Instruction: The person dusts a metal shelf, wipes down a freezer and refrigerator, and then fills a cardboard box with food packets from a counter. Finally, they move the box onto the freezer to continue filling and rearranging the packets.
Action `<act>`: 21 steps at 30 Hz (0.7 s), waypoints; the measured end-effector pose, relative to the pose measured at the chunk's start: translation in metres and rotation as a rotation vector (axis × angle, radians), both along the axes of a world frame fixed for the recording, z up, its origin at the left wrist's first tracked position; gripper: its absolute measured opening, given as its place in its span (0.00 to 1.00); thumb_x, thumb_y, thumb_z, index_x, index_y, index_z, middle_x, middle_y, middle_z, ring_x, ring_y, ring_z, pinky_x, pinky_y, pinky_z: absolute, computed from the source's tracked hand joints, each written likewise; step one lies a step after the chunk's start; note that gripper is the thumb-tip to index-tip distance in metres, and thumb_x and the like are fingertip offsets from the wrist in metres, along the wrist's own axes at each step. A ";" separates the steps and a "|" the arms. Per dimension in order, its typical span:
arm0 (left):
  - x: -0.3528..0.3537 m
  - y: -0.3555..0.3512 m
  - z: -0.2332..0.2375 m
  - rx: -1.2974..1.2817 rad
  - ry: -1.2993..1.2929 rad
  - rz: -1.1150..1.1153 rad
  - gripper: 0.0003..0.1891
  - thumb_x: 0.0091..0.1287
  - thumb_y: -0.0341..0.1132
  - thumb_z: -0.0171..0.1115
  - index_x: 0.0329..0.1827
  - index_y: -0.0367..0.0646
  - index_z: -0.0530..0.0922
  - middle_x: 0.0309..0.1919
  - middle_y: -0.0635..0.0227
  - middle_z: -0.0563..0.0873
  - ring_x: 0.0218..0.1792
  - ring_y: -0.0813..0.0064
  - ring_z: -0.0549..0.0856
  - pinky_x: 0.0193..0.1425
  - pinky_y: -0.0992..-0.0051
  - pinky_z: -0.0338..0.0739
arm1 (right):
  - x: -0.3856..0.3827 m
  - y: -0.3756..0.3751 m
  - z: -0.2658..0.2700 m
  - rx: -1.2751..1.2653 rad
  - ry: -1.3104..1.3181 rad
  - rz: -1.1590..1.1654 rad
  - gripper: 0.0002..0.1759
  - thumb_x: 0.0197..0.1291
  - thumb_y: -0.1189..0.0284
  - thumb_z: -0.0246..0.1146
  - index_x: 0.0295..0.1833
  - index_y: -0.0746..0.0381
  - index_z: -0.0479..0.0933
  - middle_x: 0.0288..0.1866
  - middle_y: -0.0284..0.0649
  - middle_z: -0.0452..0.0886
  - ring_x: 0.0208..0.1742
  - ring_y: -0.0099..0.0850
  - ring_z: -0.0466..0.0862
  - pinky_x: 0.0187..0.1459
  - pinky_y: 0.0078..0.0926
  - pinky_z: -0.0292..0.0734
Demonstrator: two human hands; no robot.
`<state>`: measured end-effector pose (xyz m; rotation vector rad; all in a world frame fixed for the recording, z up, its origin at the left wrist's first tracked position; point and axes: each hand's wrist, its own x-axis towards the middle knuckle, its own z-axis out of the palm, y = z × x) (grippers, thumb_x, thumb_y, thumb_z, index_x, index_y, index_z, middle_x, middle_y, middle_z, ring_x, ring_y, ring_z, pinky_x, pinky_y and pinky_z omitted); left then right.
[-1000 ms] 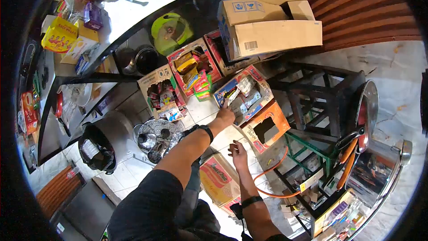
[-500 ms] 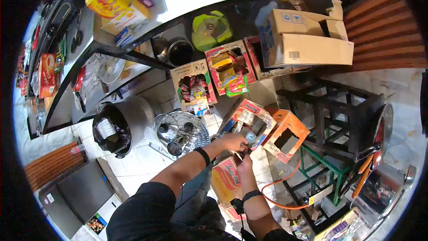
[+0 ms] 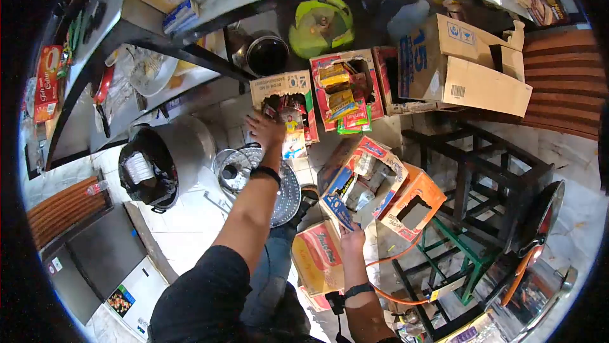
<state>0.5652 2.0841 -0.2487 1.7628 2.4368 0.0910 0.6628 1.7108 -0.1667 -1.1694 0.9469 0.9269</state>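
Observation:
My left hand (image 3: 265,130) reaches forward with its fingers spread, at the left edge of a cut-open cardboard box (image 3: 280,87) that holds red sachets. My right hand (image 3: 353,239) is closed at the near flap of another cardboard box (image 3: 361,146), whose blue-printed front faces me. Clear packets (image 3: 363,196) show inside that box. Below it, beside my right forearm, lies a closed red and yellow carton (image 3: 317,257). Under my left forearm are a perforated metal tray (image 3: 288,200) and a glass lid (image 3: 235,168).
An orange box (image 3: 412,202) touches the blue-printed one on the right. Behind stands a box of yellow and green packets (image 3: 342,92). A large pot with a black liner (image 3: 149,168) is at left. Black stools (image 3: 482,159) and an orange hose (image 3: 396,300) are at right.
My hands were together over the blue-printed box. My left hand has moved forward and left to the sachet box with fingers spread; my right hand has come down to the near flap.

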 end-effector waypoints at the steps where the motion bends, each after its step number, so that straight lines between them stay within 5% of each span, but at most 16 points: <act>1: -0.015 0.012 -0.016 0.053 -0.010 0.063 0.41 0.60 0.55 0.52 0.71 0.40 0.52 0.62 0.46 0.70 0.62 0.49 0.70 0.61 0.48 0.65 | 0.000 -0.001 0.004 -0.015 -0.039 0.002 0.12 0.55 0.80 0.55 0.45 0.68 0.65 0.47 0.52 0.74 0.50 0.47 0.78 0.52 0.48 0.77; 3: -0.092 0.045 -0.187 -0.181 -0.645 -0.034 0.28 0.60 0.48 0.54 0.60 0.39 0.68 0.42 0.50 0.83 0.43 0.54 0.83 0.46 0.56 0.77 | -0.001 -0.001 0.019 -0.031 -0.069 0.022 0.11 0.57 0.78 0.55 0.45 0.67 0.65 0.48 0.50 0.74 0.51 0.45 0.77 0.54 0.46 0.74; 5: -0.096 0.059 -0.147 -0.320 -0.685 -0.106 0.24 0.60 0.45 0.55 0.55 0.39 0.73 0.37 0.51 0.84 0.39 0.56 0.85 0.42 0.58 0.79 | -0.006 -0.003 0.014 -0.032 -0.072 0.023 0.12 0.58 0.77 0.56 0.46 0.66 0.65 0.50 0.48 0.74 0.53 0.44 0.75 0.56 0.45 0.73; 7: -0.096 0.066 -0.105 -0.682 -1.073 0.047 0.16 0.61 0.41 0.57 0.47 0.41 0.78 0.34 0.58 0.85 0.37 0.62 0.85 0.43 0.58 0.80 | -0.015 -0.009 -0.002 0.013 -0.088 -0.041 0.18 0.60 0.69 0.59 0.53 0.62 0.66 0.54 0.44 0.72 0.57 0.43 0.72 0.60 0.44 0.68; 10: -0.063 0.062 0.005 -0.839 -0.973 0.211 0.13 0.63 0.40 0.56 0.43 0.41 0.79 0.31 0.63 0.84 0.35 0.65 0.84 0.43 0.59 0.80 | -0.028 0.020 0.006 0.015 -0.038 -0.068 0.24 0.61 0.62 0.60 0.60 0.60 0.64 0.55 0.44 0.72 0.59 0.43 0.71 0.62 0.44 0.66; 12: -0.064 0.052 -0.011 -0.870 -0.906 0.187 0.14 0.61 0.40 0.58 0.42 0.39 0.79 0.31 0.60 0.84 0.33 0.60 0.85 0.41 0.58 0.81 | -0.034 0.026 -0.010 0.143 -0.099 0.017 0.28 0.61 0.60 0.60 0.61 0.65 0.63 0.56 0.46 0.73 0.61 0.45 0.71 0.63 0.48 0.66; 14: -0.082 0.043 -0.099 -0.464 -0.261 -0.559 0.15 0.58 0.39 0.59 0.42 0.35 0.79 0.32 0.52 0.84 0.36 0.55 0.85 0.40 0.57 0.83 | -0.037 0.009 -0.039 0.152 -0.020 -0.059 0.21 0.63 0.69 0.55 0.60 0.64 0.63 0.59 0.49 0.70 0.59 0.44 0.72 0.57 0.51 0.70; 16: -0.096 0.031 -0.130 -0.407 -0.204 -0.568 0.16 0.56 0.38 0.59 0.43 0.35 0.79 0.35 0.47 0.84 0.40 0.53 0.85 0.40 0.56 0.82 | -0.034 0.003 -0.036 0.091 -0.025 -0.055 0.20 0.63 0.72 0.53 0.60 0.65 0.63 0.58 0.51 0.70 0.59 0.45 0.72 0.58 0.52 0.70; 21: -0.067 0.045 0.010 -0.541 -0.739 -0.089 0.15 0.57 0.37 0.58 0.43 0.35 0.79 0.34 0.44 0.83 0.38 0.49 0.85 0.40 0.59 0.82 | -0.015 0.010 -0.011 0.066 -0.037 -0.115 0.17 0.55 0.83 0.49 0.51 0.78 0.58 0.50 0.59 0.72 0.52 0.55 0.76 0.57 0.53 0.76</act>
